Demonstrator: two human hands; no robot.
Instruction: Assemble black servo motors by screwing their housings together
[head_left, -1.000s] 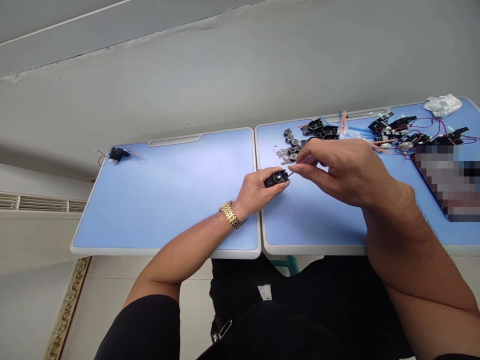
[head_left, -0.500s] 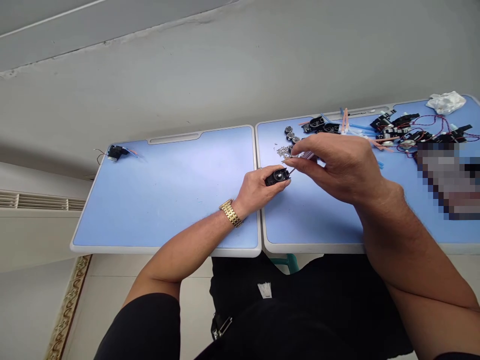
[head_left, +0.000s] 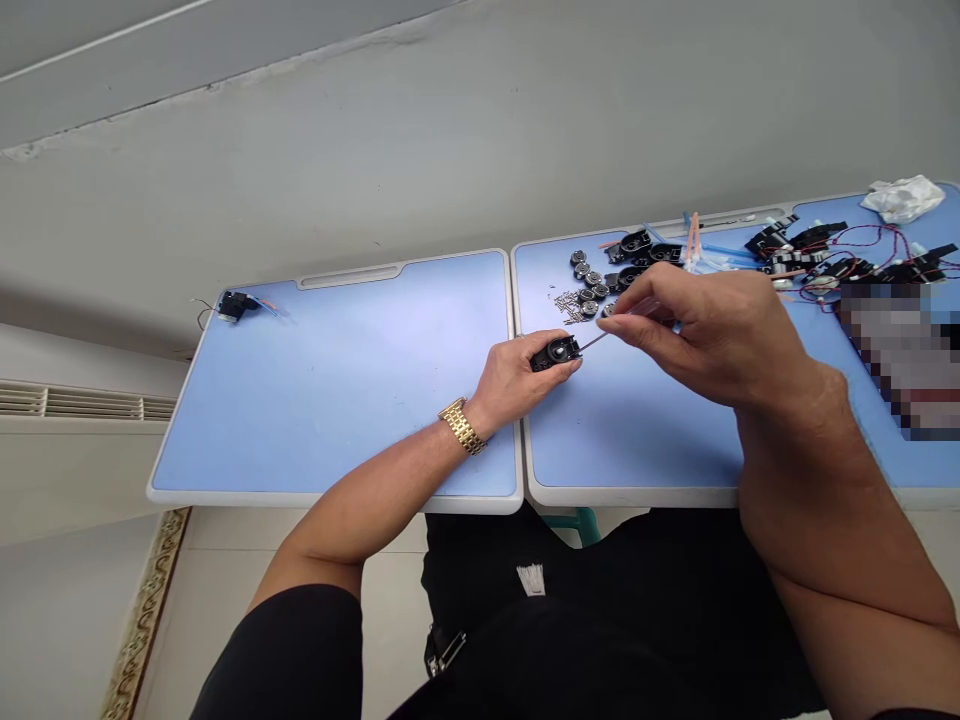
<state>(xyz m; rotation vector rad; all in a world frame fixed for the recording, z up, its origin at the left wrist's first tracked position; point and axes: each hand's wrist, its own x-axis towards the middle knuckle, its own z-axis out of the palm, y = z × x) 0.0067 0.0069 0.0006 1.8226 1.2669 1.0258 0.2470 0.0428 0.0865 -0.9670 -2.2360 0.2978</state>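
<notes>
My left hand (head_left: 511, 382) grips a small black plastic housing (head_left: 556, 353) between thumb and fingers, just above the right-hand table's near-left area. A round shiny piece shows in the housing's top. In my right hand (head_left: 720, 330), closed in a pinch, is a screwdriver; its thin metal shaft (head_left: 594, 341) reaches the housing's right end. Most of the handle is hidden by my fingers. Behind the housing lie a pile of small screws (head_left: 568, 304) and several round silver-and-black parts (head_left: 589, 277). More black housings (head_left: 630, 246) lie beyond my right hand.
Black assemblies with red wires (head_left: 821, 270) and blue and orange strips (head_left: 693, 235) spread across the back right. A crumpled white tissue (head_left: 903, 199) lies at the far right corner, near a blurred-out item. One black wired part (head_left: 235, 306) sits on the left table (head_left: 337, 400). A narrow gap divides the tables.
My right hand has moved to the right, away from the housing, and more of the screwdriver's shaft shows. The round parts and screws are less covered. My left hand keeps its hold.
</notes>
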